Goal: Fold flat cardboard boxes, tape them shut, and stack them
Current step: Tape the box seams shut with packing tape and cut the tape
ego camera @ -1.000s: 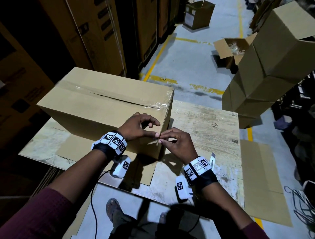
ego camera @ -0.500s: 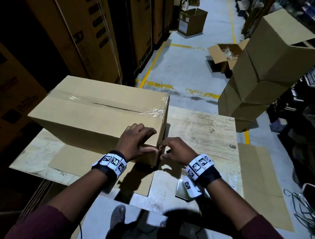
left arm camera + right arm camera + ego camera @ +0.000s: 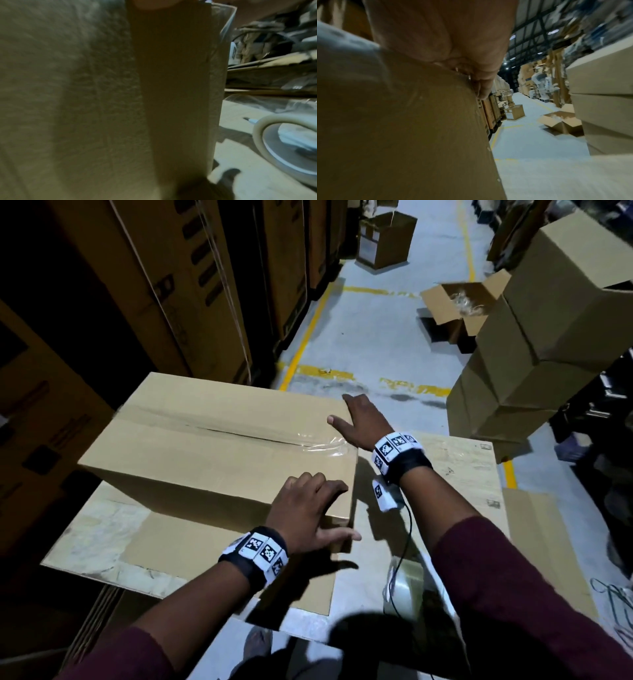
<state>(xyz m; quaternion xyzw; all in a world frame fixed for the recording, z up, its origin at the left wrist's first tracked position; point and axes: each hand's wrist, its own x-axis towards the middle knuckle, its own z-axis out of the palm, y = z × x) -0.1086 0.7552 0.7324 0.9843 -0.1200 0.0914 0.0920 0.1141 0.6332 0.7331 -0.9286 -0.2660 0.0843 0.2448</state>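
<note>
While my left hand (image 3: 310,517) lies spread on the taped box (image 3: 219,446), fingers loosely bent, nothing is gripped. My right hand (image 3: 359,422) presses flat, thumb out, at the box's 2 o'clock corner.

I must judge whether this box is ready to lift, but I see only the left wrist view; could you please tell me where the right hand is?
Observer: The right hand rests on the far right corner of the cardboard box top.
Operator: Thank you. Is the top seam taped?
Observer: Yes, clear tape runs along the seam, crinkled at its right end.
Operator: Is there a pile it could join?
Observer: A stack of cardboard boxes stands off to the right.
</note>
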